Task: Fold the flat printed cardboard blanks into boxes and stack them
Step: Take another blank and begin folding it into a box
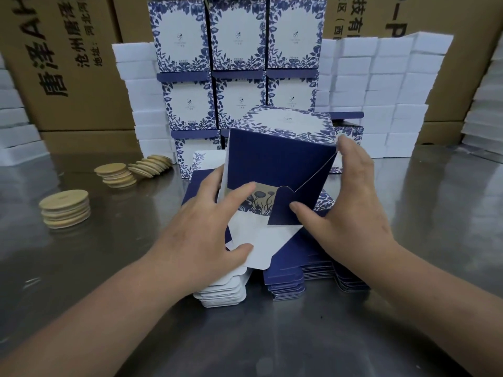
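A partly folded box (275, 156), navy with a blue-and-white leaf print, stands tilted over the pile of flat blanks (288, 278) on the steel table. My left hand (201, 224) holds its left side, thumb on a white flap and fingers reaching onto the bottom opening. My right hand (337, 202) grips the right side, thumb pressing a navy flap inward and fingers round the far edge. Behind, finished boxes (236, 61) are stacked in three columns.
Stacks of round wooden lids (65, 209) lie at the left, with more lids (117, 175) further back. White foam blocks (381, 96) are piled on both sides of the finished boxes. Large brown cartons (65, 63) form the backdrop.
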